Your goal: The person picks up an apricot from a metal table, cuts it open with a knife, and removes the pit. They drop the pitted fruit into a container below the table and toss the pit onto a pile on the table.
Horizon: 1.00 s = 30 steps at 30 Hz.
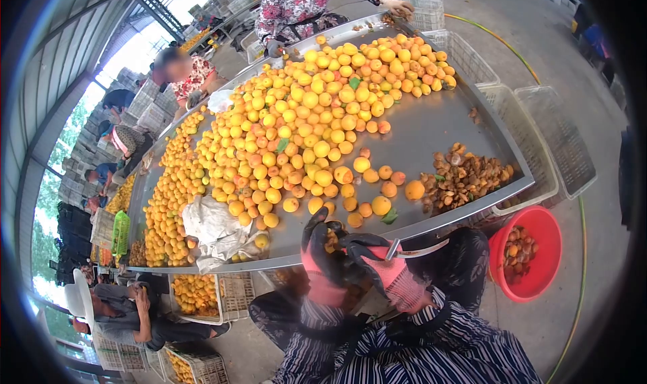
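My left hand (pixel 319 259), in a pink and black glove, is closed around an apricot (pixel 331 241), mostly hidden by the dark fingers. Close beside it, my right hand (pixel 385 268) wears a matching glove and grips a curved knife (pixel 423 250), whose metal blade points to the right. Both hands are at the near edge of a metal table (pixel 418 144). Just beyond them lie loose apricots (pixel 354 219) and a green leaf (pixel 389 215). A large heap of apricots (pixel 296 128) spreads over the table.
Brown apricot pits or scraps (pixel 465 176) are piled at the table's right corner. A red bucket (pixel 552 249) holds similar pieces. A white cloth (pixel 219 229) lies left. Crates (pixel 519 134) line the right side. People (pixel 296 6) sit opposite and to the left (pixel 125 303).
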Tool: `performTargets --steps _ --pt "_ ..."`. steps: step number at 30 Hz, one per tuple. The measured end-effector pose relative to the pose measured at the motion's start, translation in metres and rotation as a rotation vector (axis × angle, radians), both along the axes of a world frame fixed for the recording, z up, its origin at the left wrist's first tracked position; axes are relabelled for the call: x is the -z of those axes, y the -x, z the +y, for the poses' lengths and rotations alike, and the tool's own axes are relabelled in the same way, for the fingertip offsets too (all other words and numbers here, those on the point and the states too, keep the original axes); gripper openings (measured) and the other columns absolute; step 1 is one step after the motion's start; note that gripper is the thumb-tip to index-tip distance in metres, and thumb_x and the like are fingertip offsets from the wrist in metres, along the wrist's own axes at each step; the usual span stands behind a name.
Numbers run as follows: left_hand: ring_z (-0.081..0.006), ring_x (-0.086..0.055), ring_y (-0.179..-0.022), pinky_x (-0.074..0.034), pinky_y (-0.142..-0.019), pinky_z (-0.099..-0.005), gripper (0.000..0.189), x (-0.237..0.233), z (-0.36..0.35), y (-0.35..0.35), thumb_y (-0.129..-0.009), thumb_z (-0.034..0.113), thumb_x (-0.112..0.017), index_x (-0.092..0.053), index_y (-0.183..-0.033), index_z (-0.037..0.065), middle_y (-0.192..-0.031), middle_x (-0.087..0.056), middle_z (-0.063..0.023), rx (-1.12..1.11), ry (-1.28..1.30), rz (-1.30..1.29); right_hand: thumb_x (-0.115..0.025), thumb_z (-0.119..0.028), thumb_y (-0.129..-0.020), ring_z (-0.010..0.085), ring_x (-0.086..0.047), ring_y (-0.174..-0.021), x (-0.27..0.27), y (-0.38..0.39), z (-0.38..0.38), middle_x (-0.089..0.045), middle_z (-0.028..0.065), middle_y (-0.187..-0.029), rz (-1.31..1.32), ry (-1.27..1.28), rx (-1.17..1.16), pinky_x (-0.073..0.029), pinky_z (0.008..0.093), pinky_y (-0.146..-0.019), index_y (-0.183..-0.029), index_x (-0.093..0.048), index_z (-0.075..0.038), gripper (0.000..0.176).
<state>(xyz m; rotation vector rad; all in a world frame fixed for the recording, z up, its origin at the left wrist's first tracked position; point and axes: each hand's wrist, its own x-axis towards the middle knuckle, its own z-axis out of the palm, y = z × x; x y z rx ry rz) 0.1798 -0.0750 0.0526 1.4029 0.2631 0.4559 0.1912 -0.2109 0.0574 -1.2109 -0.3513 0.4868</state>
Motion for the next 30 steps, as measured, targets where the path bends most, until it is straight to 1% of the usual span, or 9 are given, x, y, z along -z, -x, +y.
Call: performTargets --steps 2,5,12,14,16,23,25,29,30 --pt "-0.0199 -0.059 -0.084 -0.05 -0.079 -0.0321 0.035 -0.002 -0.002 -0.001 -0.095 0.018 -0.041 -0.044 -0.126 0.003 -0.106 -0.057 -0.0108 -0.052 0.648 -0.093 -0.056 -0.004 -0.088 0.0177 -0.06 -0.101 0.016 0.005 0.011 -0.062 0.0116 -0.113 0.387 -0.305 0.101 -0.049 0.0279 -0.087 -0.115 -0.057 0.004 0.028" --pt "-0.0242 -0.057 -0.102 -0.048 -0.088 -0.0357 0.037 0.003 0.001 0.005 -0.093 0.025 -0.044 -0.048 -0.124 0.005 -0.11 -0.057 -0.0113 0.042 0.666 -0.019 -0.057 -0.007 -0.088 0.0165 -0.063 -0.094 0.016 -0.013 0.0 -0.065 0.0103 -0.106 0.394 -0.273 0.0 -0.051 0.0279 -0.082 -0.113 -0.059 0.003 0.027" --pt "-0.022 -0.057 -0.091 -0.049 -0.081 -0.0372 0.033 -0.005 0.013 0.01 -0.09 0.024 -0.054 -0.051 -0.118 0.006 -0.098 -0.057 -0.0066 0.124 0.477 0.035 -0.057 -0.016 -0.09 0.0139 -0.06 -0.093 -0.006 -0.015 -0.012 -0.065 0.0088 -0.104 0.035 -0.063 -0.106 -0.047 0.025 -0.084 -0.117 -0.056 0.001 0.032" --pt "-0.0209 -0.056 -0.083 -0.049 -0.075 -0.0357 0.031 -0.015 0.011 0.005 -0.09 0.026 -0.054 -0.053 -0.114 0.005 -0.092 -0.057 -0.0052 0.049 0.916 0.037 -0.058 -0.018 -0.09 0.0146 -0.062 -0.087 -0.01 -0.014 -0.011 -0.065 0.0103 -0.102 0.173 -0.154 -0.084 -0.051 0.0261 -0.078 -0.117 -0.056 0.0 0.033" --pt "-0.021 -0.057 -0.081 -0.048 -0.074 -0.0358 0.033 -0.008 0.012 0.005 -0.091 0.027 -0.054 -0.053 -0.114 0.004 -0.092 -0.057 -0.0063 0.069 0.535 0.035 -0.058 -0.019 -0.09 0.0149 -0.063 -0.083 -0.001 -0.013 -0.008 -0.065 0.0106 -0.1 0.221 -0.161 -0.084 -0.052 0.0264 -0.072 -0.117 -0.056 0.001 0.033" --pt "-0.0208 -0.058 -0.082 -0.05 -0.071 -0.0357 0.037 0.002 0.015 0.001 -0.093 0.031 -0.051 -0.052 -0.116 0.002 -0.096 -0.059 -0.0096 0.024 0.616 0.033 -0.056 -0.021 -0.092 0.0133 -0.064 -0.073 0.002 -0.005 -0.007 -0.066 0.0097 -0.092 0.371 -0.256 0.035 -0.052 0.0251 -0.06 -0.118 -0.054 0.0 0.034" --pt "-0.0193 -0.059 -0.084 -0.051 -0.069 -0.0325 0.037 0.007 0.007 0.001 -0.093 0.027 -0.052 -0.05 -0.119 0.001 -0.097 -0.06 -0.0107 -0.125 -0.714 -0.079 -0.056 -0.022 -0.092 0.0126 -0.064 -0.073 -0.006 -0.008 -0.009 -0.066 0.0092 -0.092 0.344 -0.195 0.021 -0.052 0.0246 -0.06 -0.117 -0.055 0.0 0.033" --pt "-0.0168 -0.059 -0.086 -0.051 -0.069 -0.0281 0.036 -0.005 0.008 0.005 -0.093 0.021 -0.053 -0.049 -0.121 -0.001 -0.098 -0.06 -0.0105 -0.12 -0.955 -0.124 -0.055 -0.023 -0.093 0.0111 -0.063 -0.073 -0.017 -0.007 -0.01 -0.066 0.0074 -0.092 0.294 -0.103 -0.042 -0.051 0.0233 -0.061 -0.116 -0.056 -0.001 0.033" --pt "-0.0204 -0.06 -0.084 -0.051 -0.07 -0.0293 0.035 -0.014 0.003 0.004 -0.089 0.012 -0.053 -0.048 -0.12 -0.003 -0.103 -0.06 -0.0131 -0.097 -0.451 0.026 -0.055 -0.023 -0.093 0.0111 -0.063 -0.073 -0.017 -0.007 -0.01 -0.066 0.0074 -0.092 0.294 -0.103 -0.041 -0.051 0.0233 -0.061 -0.116 -0.056 -0.001 0.033"
